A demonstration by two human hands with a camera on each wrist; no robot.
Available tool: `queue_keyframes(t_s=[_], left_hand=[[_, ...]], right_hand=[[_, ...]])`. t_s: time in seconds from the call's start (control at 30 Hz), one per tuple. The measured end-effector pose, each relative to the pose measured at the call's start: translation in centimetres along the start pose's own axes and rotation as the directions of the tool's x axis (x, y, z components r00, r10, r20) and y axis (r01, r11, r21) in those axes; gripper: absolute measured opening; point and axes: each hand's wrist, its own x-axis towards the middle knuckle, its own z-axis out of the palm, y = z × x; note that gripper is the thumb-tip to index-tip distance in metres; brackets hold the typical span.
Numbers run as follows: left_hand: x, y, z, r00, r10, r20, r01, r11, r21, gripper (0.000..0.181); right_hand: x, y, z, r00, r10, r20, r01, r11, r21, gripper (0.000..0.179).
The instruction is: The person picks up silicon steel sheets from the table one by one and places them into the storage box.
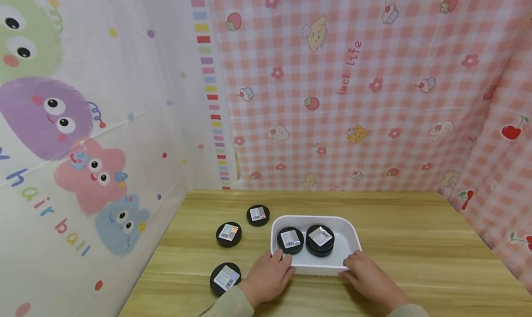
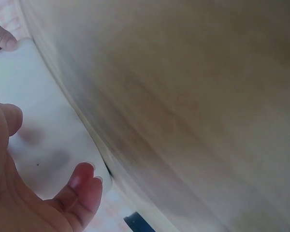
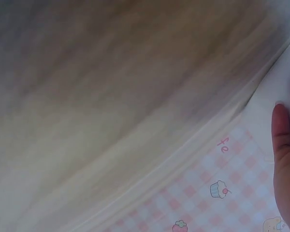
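In the head view a white plastic tub [image 1: 342, 247] with rounded corners sits on the table. My left hand [image 1: 268, 277] grips its near left corner, fingers over the rim and thumb at the front wall. The near right corner is held the same way by my right hand [image 1: 371, 276]. Inside the tub, a round black container [image 1: 290, 240] with a silvery label lies at the left. Beside it a stack of two black containers [image 1: 320, 238] stands near the middle. The left wrist view shows the tub's white outer wall [image 2: 48, 121] past the left fingers.
Left of the tub, three more labelled black round containers lie on the wood-grain table [image 1: 407, 224]: a far one [image 1: 258, 215], a middle one [image 1: 229, 234] and a near one [image 1: 226, 278] by the left wrist. Patterned cloths [image 1: 332, 76] hang behind and at both sides.
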Motion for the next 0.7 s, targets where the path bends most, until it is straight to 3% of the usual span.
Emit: queue_keyframes(t_s=[0.7], left_hand=[[0.1, -0.1, -1.0, 0.995, -0.037, 0.095, 0.041, 0.998, -0.037, 0.025]], right_hand=[[-0.3, 0.3, 0.6, 0.999, 0.051, 0.008, -0.051, 0.999, -0.009, 0.033]])
